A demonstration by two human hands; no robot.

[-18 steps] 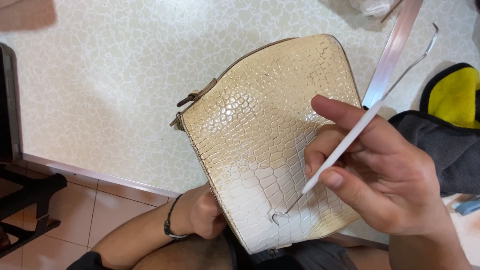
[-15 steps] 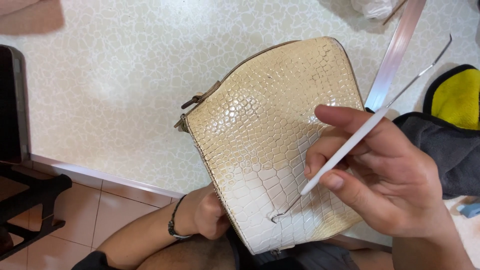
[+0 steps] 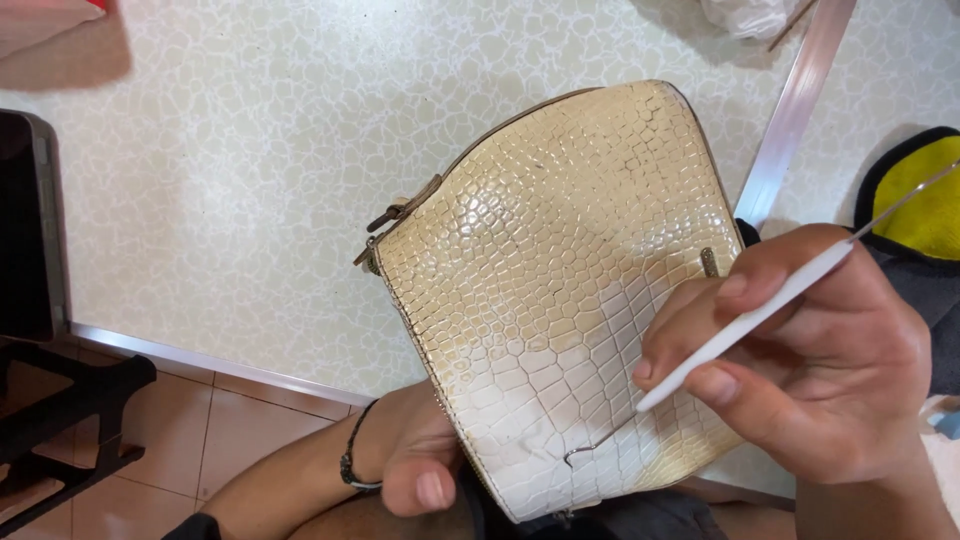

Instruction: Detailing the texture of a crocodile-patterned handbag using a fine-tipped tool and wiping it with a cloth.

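Holding a thin white-handled hook tool [image 3: 745, 322], the right hand [image 3: 810, 370] has its grip pinched on the handle: thumb below, index and middle finger on top, pen-style. The metal hook tip sits at the lower edge of the cream crocodile-embossed bag [image 3: 560, 290], touching its surface near a small scuffed spot, just ahead of the pinching fingers. A thin metal shaft runs out the back of the hand toward the upper right.

The left hand [image 3: 420, 465] is under the bag's lower left corner, thumb showing, fingers hidden behind the bag, so the grip closes on the bag from below. A dark bracelet [image 3: 350, 468] sits on that wrist.

The bag is tilted, zipper edge and brown strap tab facing upper left, its upper part over the pale patterned desk [image 3: 220, 170], its lower part past the desk's edge over the lap. It sits between the two hands.

A yellow-and-black cloth [image 3: 915, 195] lies at the right, behind the right hand. A metal strip [image 3: 795, 110] lies on the desk above the bag's right side.
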